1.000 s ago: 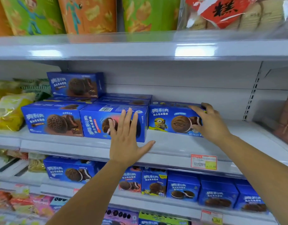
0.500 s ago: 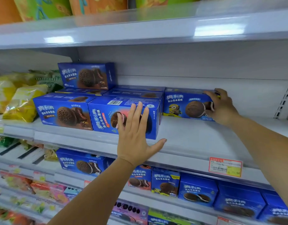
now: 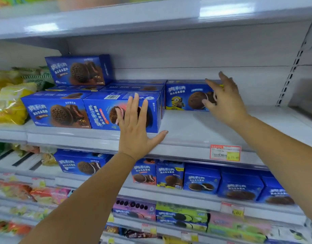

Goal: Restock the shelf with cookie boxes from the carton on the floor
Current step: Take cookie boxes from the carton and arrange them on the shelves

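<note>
Left hand (image 3: 134, 132) is pressing flat against the printed front of the middle cookie box (image 3: 102, 113), fingers straight and slightly spread, thumb splaying out to the right over the shelf (image 3: 187, 136). That box is sitting in the front row at the shelf lip, long axis running left to right, front facing the aisle, barcode panel facing up. It is touching the left front box (image 3: 54, 111), which is lying the same way.

Right hand (image 3: 224, 101) is reaching to the right end of the Minion cookie box (image 3: 181, 97), fingers spread and loose, not closing round it. The thumb is lying against the front face by the cookie picture; cannot tell whether the fingers are touching the top. This box is sitting further back than the front row, long axis also left to right, front facing out, just beside the second-row boxes.

One more box (image 3: 77, 71) is standing on the rear stack at left, facing out. Yellow snack bags (image 3: 9, 104) are lying at far left. A price tag (image 3: 225, 153) is hanging on the shelf edge below the right forearm.
</note>
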`<state>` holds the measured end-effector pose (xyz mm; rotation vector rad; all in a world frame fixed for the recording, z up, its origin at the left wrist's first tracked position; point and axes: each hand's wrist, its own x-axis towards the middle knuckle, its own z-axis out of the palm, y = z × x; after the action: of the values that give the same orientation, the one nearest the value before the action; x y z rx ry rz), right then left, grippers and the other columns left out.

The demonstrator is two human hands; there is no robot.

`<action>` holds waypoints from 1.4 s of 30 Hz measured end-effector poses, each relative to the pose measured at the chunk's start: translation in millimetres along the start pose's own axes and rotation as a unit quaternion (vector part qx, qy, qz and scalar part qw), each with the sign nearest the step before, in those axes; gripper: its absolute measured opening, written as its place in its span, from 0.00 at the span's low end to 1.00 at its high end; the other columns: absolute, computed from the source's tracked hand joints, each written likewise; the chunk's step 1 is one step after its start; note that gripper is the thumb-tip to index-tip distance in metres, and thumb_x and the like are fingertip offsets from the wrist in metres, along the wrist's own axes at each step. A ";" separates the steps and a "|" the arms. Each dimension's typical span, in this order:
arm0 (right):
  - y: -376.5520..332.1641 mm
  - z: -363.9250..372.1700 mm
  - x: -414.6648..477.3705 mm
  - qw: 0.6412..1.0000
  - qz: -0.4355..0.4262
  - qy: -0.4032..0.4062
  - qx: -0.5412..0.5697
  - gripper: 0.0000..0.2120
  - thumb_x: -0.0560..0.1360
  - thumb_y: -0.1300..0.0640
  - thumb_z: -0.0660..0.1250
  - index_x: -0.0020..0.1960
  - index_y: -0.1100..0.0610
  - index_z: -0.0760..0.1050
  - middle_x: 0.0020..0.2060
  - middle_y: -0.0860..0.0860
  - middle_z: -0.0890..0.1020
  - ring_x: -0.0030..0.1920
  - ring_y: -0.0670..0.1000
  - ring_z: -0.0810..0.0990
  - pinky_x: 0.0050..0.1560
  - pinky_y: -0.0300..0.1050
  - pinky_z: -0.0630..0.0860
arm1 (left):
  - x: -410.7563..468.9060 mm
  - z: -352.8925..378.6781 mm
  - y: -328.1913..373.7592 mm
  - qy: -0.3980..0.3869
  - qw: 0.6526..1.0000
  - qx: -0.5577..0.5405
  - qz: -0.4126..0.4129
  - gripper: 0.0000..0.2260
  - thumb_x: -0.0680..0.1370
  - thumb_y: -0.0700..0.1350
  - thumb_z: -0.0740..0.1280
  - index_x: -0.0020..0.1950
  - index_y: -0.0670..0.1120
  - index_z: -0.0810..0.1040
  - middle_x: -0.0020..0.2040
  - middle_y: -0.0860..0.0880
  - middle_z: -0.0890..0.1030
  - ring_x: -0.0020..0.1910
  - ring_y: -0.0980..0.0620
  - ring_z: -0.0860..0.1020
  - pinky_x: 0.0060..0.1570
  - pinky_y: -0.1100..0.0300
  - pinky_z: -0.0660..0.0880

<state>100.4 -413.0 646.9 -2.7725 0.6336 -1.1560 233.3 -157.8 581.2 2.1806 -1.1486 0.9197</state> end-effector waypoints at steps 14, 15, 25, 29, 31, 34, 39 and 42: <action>-45.1 79.2 -409.9 0.939 0.123 -0.197 0.252 0.11 0.79 0.52 0.56 0.58 0.49 0.74 0.46 0.44 0.77 0.39 0.38 0.72 0.40 0.40 0.73 | -331.9 92.3 69.8 -0.341 0.913 -0.189 0.120 0.30 0.76 0.50 0.70 0.75 0.48 0.65 0.74 0.45 0.65 0.67 0.40 0.71 0.65 0.44 0.70; -32.8 98.9 -445.1 0.925 0.164 -0.254 0.230 0.12 0.79 0.51 0.56 0.59 0.49 0.74 0.48 0.45 0.77 0.39 0.39 0.73 0.40 0.40 0.73 | -364.0 101.7 71.5 -0.430 0.882 -0.169 0.096 0.31 0.76 0.51 0.69 0.76 0.49 0.63 0.76 0.46 0.62 0.70 0.40 0.69 0.66 0.44 0.69; 69.6 281.4 -756.5 0.672 0.277 -0.684 0.057 0.20 0.80 0.54 0.58 0.72 0.53 0.67 0.73 0.52 0.63 0.69 0.55 0.68 0.64 0.50 0.70 | -640.7 243.0 87.5 -0.746 0.657 -0.108 -0.027 0.31 0.79 0.55 0.63 0.79 0.52 0.56 0.81 0.51 0.49 0.79 0.47 0.53 0.74 0.51 0.57; 82.7 350.0 -843.7 0.661 0.203 -0.722 0.021 0.32 0.76 0.60 0.60 0.78 0.56 0.53 0.78 0.54 0.49 0.78 0.55 0.49 0.74 0.51 0.58 | -738.5 299.6 102.4 -0.765 0.633 -0.118 -0.029 0.31 0.81 0.52 0.63 0.80 0.51 0.53 0.82 0.51 0.46 0.80 0.49 0.47 0.78 0.50 0.51; 83.4 374.2 -874.9 0.670 0.108 -0.734 -0.040 0.41 0.75 0.55 0.63 0.78 0.60 0.43 0.78 0.58 0.44 0.78 0.59 0.42 0.76 0.53 0.44 | -777.3 318.0 103.9 -0.774 0.624 -0.105 -0.019 0.34 0.81 0.52 0.62 0.81 0.50 0.46 0.81 0.50 0.39 0.80 0.48 0.40 0.78 0.47 0.48; 82.5 393.2 -911.4 0.661 0.027 -0.741 -0.112 0.53 0.70 0.47 0.67 0.76 0.63 0.33 0.76 0.63 0.38 0.76 0.64 0.37 0.74 0.59 0.34 | -819.4 336.0 100.3 -0.777 0.625 -0.078 -0.001 0.38 0.81 0.54 0.61 0.80 0.51 0.38 0.79 0.48 0.31 0.79 0.46 0.34 0.78 0.44 0.45; 89.1 402.5 -951.9 0.678 0.020 -0.723 -0.131 0.62 0.63 0.46 0.74 0.76 0.60 0.31 0.76 0.64 0.49 0.76 0.67 0.48 0.72 0.68 0.44 | -847.3 344.0 89.3 -0.782 0.618 -0.077 -0.006 0.40 0.81 0.54 0.61 0.80 0.50 0.35 0.78 0.49 0.28 0.77 0.47 0.31 0.78 0.43 0.45; 91.4 402.3 -946.0 0.709 0.036 -0.696 -0.109 0.62 0.55 0.54 0.77 0.77 0.59 0.42 0.66 0.61 0.66 0.66 0.64 0.67 0.72 0.65 0.58 | -835.3 344.3 84.3 -0.788 0.609 -0.092 -0.007 0.38 0.81 0.54 0.62 0.81 0.50 0.39 0.79 0.50 0.32 0.79 0.48 0.37 0.78 0.44 0.50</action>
<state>-249.5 -155.2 -289.1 -2.6796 0.5814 1.1489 -70.9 -16.0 -261.8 2.4723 -1.6223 -1.5697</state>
